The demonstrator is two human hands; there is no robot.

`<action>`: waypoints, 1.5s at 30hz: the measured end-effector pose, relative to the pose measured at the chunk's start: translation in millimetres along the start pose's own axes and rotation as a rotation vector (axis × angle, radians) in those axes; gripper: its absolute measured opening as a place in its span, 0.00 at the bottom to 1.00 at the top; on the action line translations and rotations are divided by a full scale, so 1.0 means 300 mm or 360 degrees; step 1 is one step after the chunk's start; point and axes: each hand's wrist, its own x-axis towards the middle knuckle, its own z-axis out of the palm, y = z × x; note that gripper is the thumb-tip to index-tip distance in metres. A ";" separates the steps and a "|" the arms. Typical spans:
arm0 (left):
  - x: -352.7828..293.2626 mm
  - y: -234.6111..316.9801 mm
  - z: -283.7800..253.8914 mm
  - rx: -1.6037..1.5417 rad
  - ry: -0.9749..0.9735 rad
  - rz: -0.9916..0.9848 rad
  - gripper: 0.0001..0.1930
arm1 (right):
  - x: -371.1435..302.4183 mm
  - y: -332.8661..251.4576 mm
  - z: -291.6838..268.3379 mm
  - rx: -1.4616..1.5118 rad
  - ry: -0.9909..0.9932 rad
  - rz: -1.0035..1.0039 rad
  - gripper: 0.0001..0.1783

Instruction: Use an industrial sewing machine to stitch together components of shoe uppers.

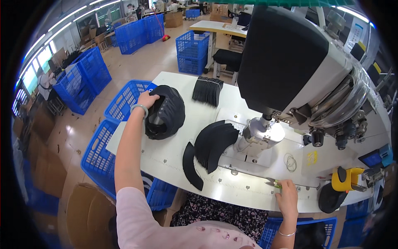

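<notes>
At the table's left end my left hand (148, 101) closes its fingers on the edge of a rounded black fabric bundle (173, 108) with a row of small round holes; its exact kind is unclear. My right hand (287, 196) rests at the front edge, fingers closed on the green handles of small thread snips (272, 181), their blades pointing left. Between the hands lies a fanned stack of curved black fabric pieces (213, 145). One separate curved black strip (191, 168) lies just left of it. Farther back is a ridged stack of black pieces (208, 90).
A large sewing machine (286, 62) overhangs the white table (166, 151), its metal post (261, 135) rising behind the fanned stack. A yellow holder (348, 179) and a thread loop (290, 162) are to the right. Blue crates (99, 153) stand against the left end.
</notes>
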 end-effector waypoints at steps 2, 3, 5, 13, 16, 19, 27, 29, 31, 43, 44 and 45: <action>0.022 -0.004 0.046 0.0078 0.0197 0.0005 0.39 | 0.011 0.018 0.019 0.0075 -0.0029 0.0030 0.20; 0.016 0.019 0.064 0.0158 0.0379 -0.0003 0.37 | 0.017 0.034 0.037 0.0015 0.0056 -0.0018 0.18; 0.021 0.061 0.048 0.0133 0.0154 -0.0089 0.35 | 0.025 0.068 0.067 -0.0051 0.0154 -0.0064 0.16; -0.410 0.472 0.152 -0.0352 -0.0356 0.1655 0.36 | 0.064 0.030 0.041 0.0034 0.0463 -0.0304 0.09; -0.616 0.594 0.237 -0.0587 -0.0580 0.1860 0.36 | 0.086 -0.036 -0.007 0.0310 0.0650 -0.0416 0.12; -0.662 0.639 0.303 -0.0544 -0.0411 0.1878 0.34 | 0.100 -0.102 -0.026 0.0596 0.0669 -0.0383 0.11; -0.600 0.491 0.202 -0.0921 -0.0633 0.1506 0.31 | 0.174 -0.237 -0.060 0.1643 0.0357 -0.0401 0.06; -0.635 0.476 0.161 -0.0675 -0.0486 0.1533 0.31 | 0.199 -0.289 -0.069 0.1844 0.0262 -0.0484 0.08; -0.701 0.482 0.139 -0.0714 -0.0189 0.1771 0.32 | 0.231 -0.336 -0.068 0.1867 0.0214 -0.0490 0.10; -0.673 0.536 0.190 -0.0243 -0.0187 0.2125 0.27 | 0.256 -0.356 -0.085 0.1225 0.0605 -0.0478 0.20; -0.633 0.538 0.193 -0.0351 -0.0077 0.2095 0.22 | 0.243 -0.331 -0.097 0.1161 0.0595 -0.0500 0.19; -0.595 0.535 0.197 -0.0445 0.0037 0.2049 0.18 | 0.235 -0.306 -0.102 0.1112 0.0576 -0.0530 0.18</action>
